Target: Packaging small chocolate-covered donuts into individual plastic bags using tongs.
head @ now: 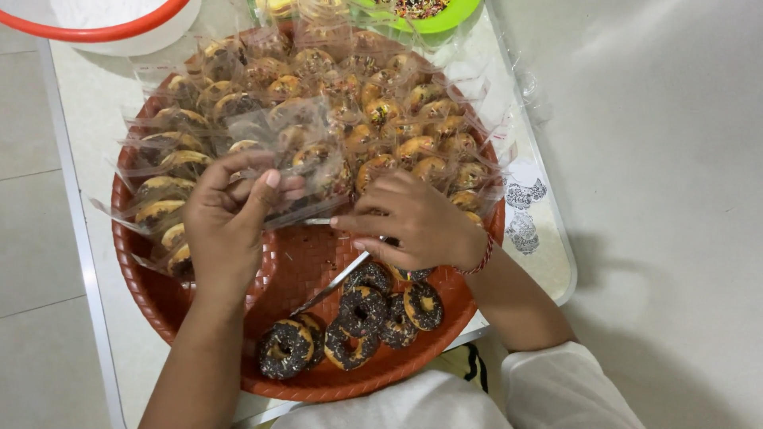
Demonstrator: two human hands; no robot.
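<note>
Cellophane bag [298, 159] holding a small doughnut sits above the middle of the round red woven tray [159, 298], pinched by the left hand [230, 218] at its near edge. Right hand [413, 222], fingers curled, pinches the bag's mouth. Bare chocolate-sprinkled doughnuts [358, 318] lie at the tray's near rim, bagged doughnuts [397, 111] across its far half, on a pale worktop [95, 111].

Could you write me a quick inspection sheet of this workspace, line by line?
Surface: white table, carrying a round red woven tray.
Job's things: clear bag held over the tray; bare chocolate sprinkled doughnuts at the near edge; bagged doughnuts filling the far half.
Clutter: green bowl, red-rimmed basin, stickers.
Grippers: left hand pinches the bag; right hand holds metal tongs.
Cables: nothing seen.
Surroundings: pale tiled floor.
</note>
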